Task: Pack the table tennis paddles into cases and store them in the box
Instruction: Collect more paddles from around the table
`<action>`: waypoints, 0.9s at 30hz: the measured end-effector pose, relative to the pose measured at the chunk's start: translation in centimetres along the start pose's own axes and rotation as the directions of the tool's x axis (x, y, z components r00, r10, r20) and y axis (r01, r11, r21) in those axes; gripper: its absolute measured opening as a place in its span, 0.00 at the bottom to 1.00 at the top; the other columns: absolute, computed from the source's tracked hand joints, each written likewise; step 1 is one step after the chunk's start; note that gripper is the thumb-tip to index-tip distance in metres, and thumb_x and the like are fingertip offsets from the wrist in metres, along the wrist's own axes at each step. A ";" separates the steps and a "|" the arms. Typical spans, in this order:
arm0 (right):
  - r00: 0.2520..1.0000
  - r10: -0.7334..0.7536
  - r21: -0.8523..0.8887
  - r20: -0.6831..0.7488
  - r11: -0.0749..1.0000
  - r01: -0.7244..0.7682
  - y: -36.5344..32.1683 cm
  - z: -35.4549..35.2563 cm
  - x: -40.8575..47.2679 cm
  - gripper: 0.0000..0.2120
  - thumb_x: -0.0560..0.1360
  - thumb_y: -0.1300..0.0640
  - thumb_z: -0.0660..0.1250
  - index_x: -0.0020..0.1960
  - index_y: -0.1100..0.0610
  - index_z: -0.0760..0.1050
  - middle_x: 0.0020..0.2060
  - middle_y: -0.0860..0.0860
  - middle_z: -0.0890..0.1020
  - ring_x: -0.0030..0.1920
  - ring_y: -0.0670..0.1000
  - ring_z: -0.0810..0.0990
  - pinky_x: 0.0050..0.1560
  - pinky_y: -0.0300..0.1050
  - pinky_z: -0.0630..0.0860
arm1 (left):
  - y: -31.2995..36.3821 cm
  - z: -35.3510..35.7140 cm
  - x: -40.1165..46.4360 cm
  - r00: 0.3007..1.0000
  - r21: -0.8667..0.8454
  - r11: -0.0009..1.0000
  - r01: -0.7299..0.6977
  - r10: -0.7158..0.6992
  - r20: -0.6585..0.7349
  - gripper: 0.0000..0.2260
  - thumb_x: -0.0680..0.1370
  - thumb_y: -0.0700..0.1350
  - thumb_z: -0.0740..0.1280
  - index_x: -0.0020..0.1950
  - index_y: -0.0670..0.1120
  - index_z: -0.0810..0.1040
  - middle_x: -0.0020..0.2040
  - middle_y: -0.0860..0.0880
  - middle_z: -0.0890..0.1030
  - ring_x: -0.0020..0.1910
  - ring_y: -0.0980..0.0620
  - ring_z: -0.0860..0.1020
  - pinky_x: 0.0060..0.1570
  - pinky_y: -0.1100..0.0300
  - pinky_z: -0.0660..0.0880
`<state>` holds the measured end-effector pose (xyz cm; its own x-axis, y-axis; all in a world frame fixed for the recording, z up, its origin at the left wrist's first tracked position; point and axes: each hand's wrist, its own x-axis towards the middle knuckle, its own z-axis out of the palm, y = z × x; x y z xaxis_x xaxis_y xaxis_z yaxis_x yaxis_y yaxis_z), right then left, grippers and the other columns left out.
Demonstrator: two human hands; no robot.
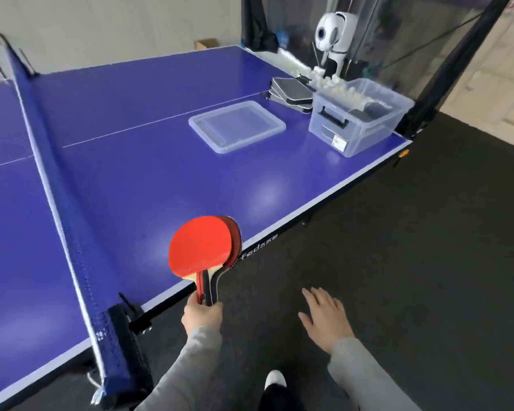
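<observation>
A: Head view first, what's in each grip?

B: Left hand (201,317) is curled round the handles of the stacked paddles (204,247), red rubber facing up, at least two with a darker blade peeking out behind the top one. Blades hang over the near edge of the blue surface (149,185). Right hand (327,317) carries nothing, fingers straight and spread, palm down above the dark floor (413,262).

A: And further out?

B: Just left of the paddles the net (63,203) runs across the surface, its clamp at the near edge. Well beyond, toward the far right corner, a clear lid (236,127) lies flat. Just right of it stands the clear box (358,117), lidless, black handle on its end wall, dark items inside that I cannot make out.

A: The cases?

B: Dark cases (291,91) are stacked flat behind the box and lid, near the far edge. Beside them sits a heap of white balls (330,81), and above that a white ball machine (334,34) against dark netting. Grey sleeves cover both forearms, and a white-toed shoe (275,379) shows at the bottom
</observation>
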<state>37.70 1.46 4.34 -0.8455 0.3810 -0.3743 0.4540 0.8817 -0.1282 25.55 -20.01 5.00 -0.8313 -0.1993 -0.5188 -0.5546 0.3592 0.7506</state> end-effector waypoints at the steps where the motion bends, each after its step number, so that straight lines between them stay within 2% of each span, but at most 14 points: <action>1: 0.999 -0.042 -0.012 -0.002 0.999 0.042 0.2 -0.9 1.8 0.27 0.81 0.45 0.52 0.77 0.51 0.51 0.77 0.50 0.57 0.77 0.50 0.51 0.75 0.52 0.52 | 0.6 0.5 0.4 0.999 -0.020 1.000 0.014 -0.015 -0.049 0.06 0.67 0.37 0.67 0.38 0.48 0.75 0.32 0.46 0.80 0.37 0.42 0.79 0.38 0.58 0.72; 4: 0.987 -0.161 -0.047 0.009 0.986 0.161 0.2 -3.4 6.8 0.27 0.81 0.45 0.52 0.77 0.52 0.51 0.77 0.50 0.57 0.77 0.51 0.50 0.75 0.53 0.52 | 2.2 1.3 1.7 0.984 -0.097 0.994 0.041 -0.057 -0.168 0.05 0.67 0.37 0.67 0.36 0.47 0.74 0.31 0.45 0.79 0.36 0.42 0.78 0.37 0.59 0.71; 7: 0.965 -0.261 -0.102 0.035 0.959 0.263 -0.6 -5.2 10.7 0.27 0.81 0.45 0.52 0.77 0.52 0.51 0.77 0.51 0.56 0.77 0.51 0.50 0.75 0.52 0.52 | 3.1 1.2 3.0 0.964 -0.096 0.994 0.057 -0.080 -0.255 0.04 0.67 0.38 0.67 0.38 0.46 0.75 0.33 0.44 0.79 0.37 0.40 0.77 0.39 0.58 0.71; 14: 0.897 -0.427 -0.159 0.112 0.884 0.440 -5.0 -6.8 17.1 0.27 0.81 0.45 0.52 0.77 0.52 0.51 0.77 0.50 0.56 0.77 0.52 0.51 0.75 0.52 0.53 | 4.4 -0.8 6.2 0.896 -0.181 0.981 0.076 -0.147 -0.419 0.04 0.67 0.36 0.67 0.37 0.44 0.73 0.31 0.46 0.77 0.35 0.41 0.75 0.38 0.56 0.70; 20: 0.861 -0.479 -0.177 0.171 0.845 0.505 -10.0 -7.3 21.6 0.26 0.82 0.46 0.51 0.77 0.52 0.49 0.77 0.51 0.54 0.77 0.52 0.50 0.75 0.52 0.52 | 4.9 -2.6 11.2 0.868 -0.191 0.972 0.134 -0.208 -0.450 0.04 0.68 0.37 0.67 0.38 0.45 0.73 0.32 0.44 0.77 0.37 0.40 0.76 0.38 0.56 0.71; 27: 0.842 -0.493 -0.193 0.217 0.824 0.532 -14.5 -7.3 26.6 0.27 0.82 0.45 0.50 0.78 0.51 0.49 0.78 0.51 0.50 0.78 0.51 0.48 0.76 0.51 0.51 | 5.9 -4.0 17.9 0.866 -0.226 0.962 0.151 -0.239 -0.440 0.05 0.69 0.36 0.63 0.40 0.46 0.74 0.33 0.44 0.77 0.31 0.44 0.74 0.33 0.57 0.70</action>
<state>6.53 0.84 2.97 -0.8752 -0.1743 -0.4513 -0.1300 0.9833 -0.1277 7.24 -25.11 1.83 -0.6032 -0.6595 -0.4485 -0.6674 0.1095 0.7366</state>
